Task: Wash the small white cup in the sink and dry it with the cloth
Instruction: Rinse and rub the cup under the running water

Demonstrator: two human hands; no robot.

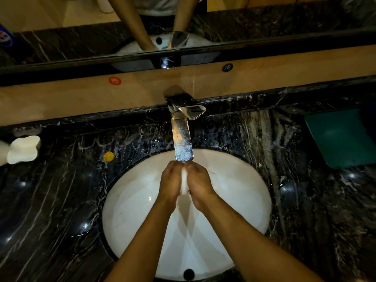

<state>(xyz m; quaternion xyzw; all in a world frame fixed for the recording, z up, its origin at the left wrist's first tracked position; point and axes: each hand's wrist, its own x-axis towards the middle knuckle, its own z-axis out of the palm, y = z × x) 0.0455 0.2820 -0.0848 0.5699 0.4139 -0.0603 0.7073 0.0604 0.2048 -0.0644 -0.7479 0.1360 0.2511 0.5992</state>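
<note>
Showing only as a narrow white sliver between the two palms, the small white cup [184, 183] sits pressed between both hands over the middle of the sink [244, 190], directly under the spout of the chrome faucet [182, 139]. The left hand [170, 183] curls closed against the cup's left side and the right hand [198, 184] closes against its right side, fingers wrapped forward so most of the cup is hidden. Whether water is running is hard to tell. Both bare forearms reach in from the lower edge. The white oval sink is set into a dark veined marble bench [61, 200], with a dark overflow hole at its near rim. On the bench to the left lies a small yellow object [108, 156], and farther left a white dispenser [23, 149]. At the far right rests a folded teal cloth [341, 139], well apart from the sink. Behind the faucet runs a tan backsplash with a mirror [81, 27] above.
</note>
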